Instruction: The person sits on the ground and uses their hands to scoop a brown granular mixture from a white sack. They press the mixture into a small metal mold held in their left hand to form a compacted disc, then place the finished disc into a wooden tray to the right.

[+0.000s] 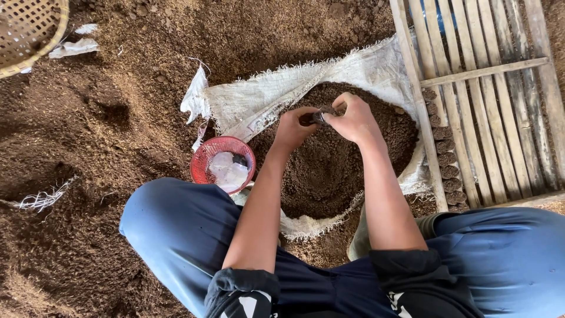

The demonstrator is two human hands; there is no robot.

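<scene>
We record 2 hands, the left hand (pixel 292 126) and the right hand (pixel 351 119), both clenched on 1 small soil-filled bag (pixel 322 115) held above 1 opened woven sack (pixel 306 94) of dark soil (pixel 329 171), with 1 red plastic basket (pixel 222 163), 1 slatted wooden tray (pixel 488 100) and 1 row of about 7 filled pots (pixel 445 153) nearby. The surface is loose brown earth floor (pixel 88 147). The bag's long axis lies roughly left to right between the fingers; which end is open we cannot tell.
</scene>
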